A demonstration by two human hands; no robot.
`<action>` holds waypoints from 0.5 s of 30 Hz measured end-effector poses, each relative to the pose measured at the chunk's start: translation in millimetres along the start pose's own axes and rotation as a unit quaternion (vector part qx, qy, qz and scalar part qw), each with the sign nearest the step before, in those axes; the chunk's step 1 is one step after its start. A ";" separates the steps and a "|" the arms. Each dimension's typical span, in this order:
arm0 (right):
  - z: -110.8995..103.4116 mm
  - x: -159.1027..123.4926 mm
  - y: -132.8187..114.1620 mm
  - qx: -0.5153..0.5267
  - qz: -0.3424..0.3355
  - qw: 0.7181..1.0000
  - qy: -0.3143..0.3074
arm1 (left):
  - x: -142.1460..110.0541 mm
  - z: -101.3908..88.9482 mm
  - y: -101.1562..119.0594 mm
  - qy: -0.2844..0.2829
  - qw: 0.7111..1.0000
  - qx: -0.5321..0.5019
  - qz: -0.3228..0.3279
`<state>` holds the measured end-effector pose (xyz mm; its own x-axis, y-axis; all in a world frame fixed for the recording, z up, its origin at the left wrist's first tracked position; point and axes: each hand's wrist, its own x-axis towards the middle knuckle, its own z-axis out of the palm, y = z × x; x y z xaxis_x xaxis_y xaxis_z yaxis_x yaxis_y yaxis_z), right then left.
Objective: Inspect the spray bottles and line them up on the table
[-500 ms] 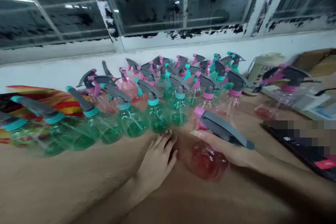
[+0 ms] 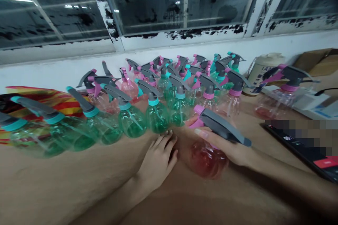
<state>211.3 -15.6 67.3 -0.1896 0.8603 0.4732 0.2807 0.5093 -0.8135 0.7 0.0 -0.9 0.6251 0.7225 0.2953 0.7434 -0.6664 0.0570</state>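
A clear red spray bottle [image 2: 207, 160] with a pink-and-grey trigger head is in my right hand [image 2: 229, 147]. My fingers wrap round its neck, just under the head, and the bottle leans a little. My left hand [image 2: 158, 161] lies palm down on the table [image 2: 111, 182], its fingers stretched out and slightly apart. Its fingertips are close to the base of a green spray bottle [image 2: 158, 117] with a turquoise collar. A row of green spray bottles runs off to the left from there, ending near another green bottle [image 2: 74, 130].
Several pink and turquoise spray bottles [image 2: 182, 65] crowd against the white wall [image 2: 60, 63]. On the right are a single pink-headed bottle [image 2: 277, 102], a cream cup [image 2: 260, 74], a cardboard box [image 2: 319, 63] and a black phone [image 2: 293, 144]. A patterned cloth [image 2: 50, 96] lies behind the left bottles.
My right hand and the red spray bottle have shifted slightly left and up. My left hand stays put.
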 end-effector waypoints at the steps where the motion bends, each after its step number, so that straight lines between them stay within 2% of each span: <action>1: 0.3 0.0 0.3 0.003 0.002 1.000 0.002 | -0.1 -0.3 0.0 0.001 1.000 0.000 0.000; 7: 0.3 0.3 -1.6 0.025 0.001 1.000 0.002 | -0.8 -0.9 -0.6 0.003 1.000 0.003 0.005; 15: -1.6 -1.8 -1.3 -0.022 0.004 1.000 -0.013 | -0.4 -0.6 0.1 -0.005 1.000 0.002 0.000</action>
<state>212.8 -17.8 68.1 -0.2112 0.8640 0.4571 0.3228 0.5031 -0.8017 0.4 -0.4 -0.5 0.6278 0.7239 0.2861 0.7438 -0.6662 0.0532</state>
